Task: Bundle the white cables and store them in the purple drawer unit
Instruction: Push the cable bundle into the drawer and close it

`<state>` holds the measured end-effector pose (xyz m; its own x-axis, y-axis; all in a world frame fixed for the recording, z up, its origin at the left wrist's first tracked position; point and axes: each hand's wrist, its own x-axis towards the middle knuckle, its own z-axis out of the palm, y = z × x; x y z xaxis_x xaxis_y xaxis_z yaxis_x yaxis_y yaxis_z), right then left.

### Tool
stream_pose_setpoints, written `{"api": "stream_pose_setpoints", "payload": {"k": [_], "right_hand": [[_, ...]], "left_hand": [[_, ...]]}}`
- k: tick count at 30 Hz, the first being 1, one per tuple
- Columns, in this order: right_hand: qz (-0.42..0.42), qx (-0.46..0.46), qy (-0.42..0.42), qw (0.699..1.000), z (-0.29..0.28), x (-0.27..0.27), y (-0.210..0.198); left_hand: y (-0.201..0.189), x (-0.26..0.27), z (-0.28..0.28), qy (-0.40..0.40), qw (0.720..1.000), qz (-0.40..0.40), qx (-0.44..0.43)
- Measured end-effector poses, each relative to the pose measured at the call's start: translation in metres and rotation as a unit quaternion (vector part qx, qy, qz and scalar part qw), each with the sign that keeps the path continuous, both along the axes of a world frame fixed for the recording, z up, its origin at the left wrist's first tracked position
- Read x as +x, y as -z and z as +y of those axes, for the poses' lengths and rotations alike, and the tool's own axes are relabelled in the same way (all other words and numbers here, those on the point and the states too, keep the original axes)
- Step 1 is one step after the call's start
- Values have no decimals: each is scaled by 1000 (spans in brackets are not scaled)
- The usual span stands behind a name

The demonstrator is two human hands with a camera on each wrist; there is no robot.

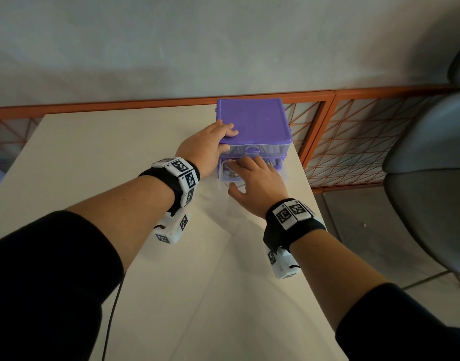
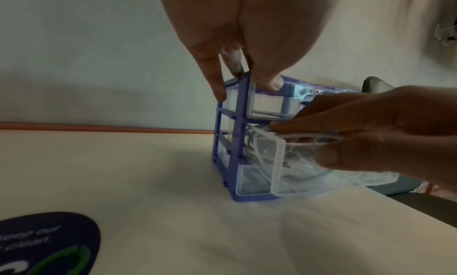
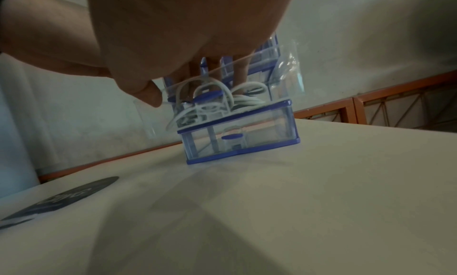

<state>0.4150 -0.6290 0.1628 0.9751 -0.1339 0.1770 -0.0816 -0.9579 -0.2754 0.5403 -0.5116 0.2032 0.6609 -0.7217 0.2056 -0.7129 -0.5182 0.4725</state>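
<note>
The purple drawer unit (image 1: 252,121) stands at the table's far right edge, with clear drawers. My left hand (image 1: 227,139) grips its top left corner (image 2: 238,80), fingers on the lid and thumb on the front. The middle drawer (image 2: 277,162) is pulled out towards me. Coiled white cables (image 3: 245,100) in a clear plastic bag (image 3: 289,64) lie in that drawer and bulge above its rim. My right hand (image 1: 252,173) presses down on them with straight fingers (image 2: 296,126), thumb at the drawer's front. The top and bottom drawers are pushed in.
The white table (image 1: 119,152) ends just right of the unit. Beyond that edge are an orange metal grid rail (image 1: 354,142) and a grey chair (image 1: 432,165). A dark round sticker (image 2: 49,240) lies flat on the table to the left.
</note>
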Motion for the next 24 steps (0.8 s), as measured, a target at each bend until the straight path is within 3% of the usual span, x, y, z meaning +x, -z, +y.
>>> {"api": "stream_pose_setpoints", "payload": {"k": [6,15,24], "right_hand": [[9,-59,35,998,10,0,8],[6,-7,38,999,8,-2,10],[12,-69,42,997,14,4,11]], "left_hand": [[0,-1,0,0,1000,-1,-1],[1,1,-1,-3,1000,-1,-7],[0,0,-1,-4,1000,-2,-8]]}}
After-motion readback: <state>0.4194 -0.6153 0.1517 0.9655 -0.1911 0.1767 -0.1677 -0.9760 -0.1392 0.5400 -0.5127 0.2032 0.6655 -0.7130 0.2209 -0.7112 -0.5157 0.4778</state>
